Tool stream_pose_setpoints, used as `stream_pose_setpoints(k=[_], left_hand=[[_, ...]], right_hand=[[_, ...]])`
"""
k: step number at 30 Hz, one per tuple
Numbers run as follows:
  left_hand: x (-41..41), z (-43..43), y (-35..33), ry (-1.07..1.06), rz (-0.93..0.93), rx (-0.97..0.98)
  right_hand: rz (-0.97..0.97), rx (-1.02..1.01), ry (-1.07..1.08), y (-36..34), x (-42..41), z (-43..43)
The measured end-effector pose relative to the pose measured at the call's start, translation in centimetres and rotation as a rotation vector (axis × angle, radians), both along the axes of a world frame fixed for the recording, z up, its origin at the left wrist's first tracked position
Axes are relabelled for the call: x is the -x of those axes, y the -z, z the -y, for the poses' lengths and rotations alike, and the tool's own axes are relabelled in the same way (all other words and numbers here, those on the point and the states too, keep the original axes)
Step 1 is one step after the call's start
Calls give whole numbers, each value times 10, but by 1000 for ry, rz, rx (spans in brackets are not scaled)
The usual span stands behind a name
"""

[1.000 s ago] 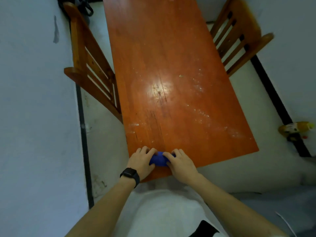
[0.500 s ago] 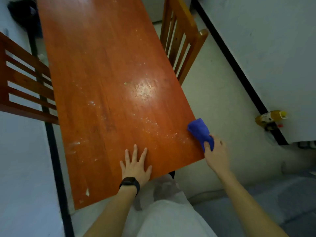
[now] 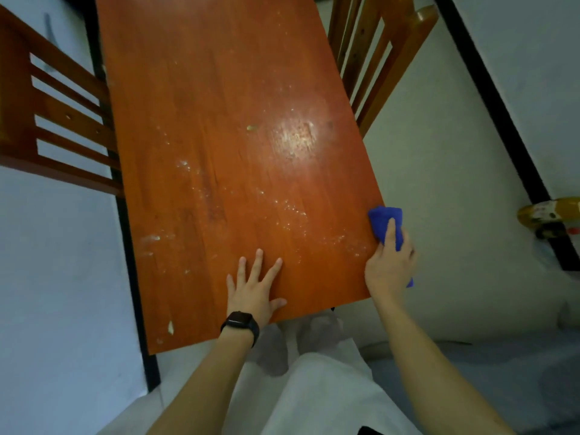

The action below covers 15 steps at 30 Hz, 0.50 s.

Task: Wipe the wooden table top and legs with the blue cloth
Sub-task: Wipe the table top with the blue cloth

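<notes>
The orange-brown wooden table top (image 3: 226, 127) runs away from me, speckled with white dust and crumbs near its front half. My right hand (image 3: 389, 265) grips the folded blue cloth (image 3: 384, 222) against the table's right edge near the front corner. My left hand (image 3: 252, 288), with a black watch at the wrist, lies flat with fingers spread on the top by the front edge. The table legs are hidden under the top.
A wooden slat-back chair (image 3: 56, 120) stands at the table's left side and another chair (image 3: 376, 51) at the right. A yellow bottle (image 3: 546, 215) lies on the floor by the right wall's black skirting. My feet in pale slippers (image 3: 295, 343) show below the table.
One second ago both hands held the cloth at the front edge. The right hand carried it to the right edge, and the left hand went flat on the top. The view has shifted right.
</notes>
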<state>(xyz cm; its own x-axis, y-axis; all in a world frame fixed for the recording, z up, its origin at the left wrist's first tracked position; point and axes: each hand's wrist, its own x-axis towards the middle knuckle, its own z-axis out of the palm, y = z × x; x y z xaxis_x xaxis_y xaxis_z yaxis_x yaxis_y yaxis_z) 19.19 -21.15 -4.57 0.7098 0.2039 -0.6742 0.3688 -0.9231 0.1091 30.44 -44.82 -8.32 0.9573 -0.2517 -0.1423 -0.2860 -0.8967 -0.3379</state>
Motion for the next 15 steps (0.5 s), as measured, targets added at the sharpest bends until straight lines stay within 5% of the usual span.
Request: stream_pose_setpoints(k=[2,7,10,15], left_hand=[[4,-1,2,-21,1,-2],[7,1,1,-39,0,6],[1,6,-1,-49,-2,13],[11,3,0,-36,61,35]], right_hand=[[13,-8,-74,0,13,-20],[-42,-225,-850,-8,47,-42],[58,-258,-625,-13,5,-24],[130,-34,-197,-2,-18,-17]])
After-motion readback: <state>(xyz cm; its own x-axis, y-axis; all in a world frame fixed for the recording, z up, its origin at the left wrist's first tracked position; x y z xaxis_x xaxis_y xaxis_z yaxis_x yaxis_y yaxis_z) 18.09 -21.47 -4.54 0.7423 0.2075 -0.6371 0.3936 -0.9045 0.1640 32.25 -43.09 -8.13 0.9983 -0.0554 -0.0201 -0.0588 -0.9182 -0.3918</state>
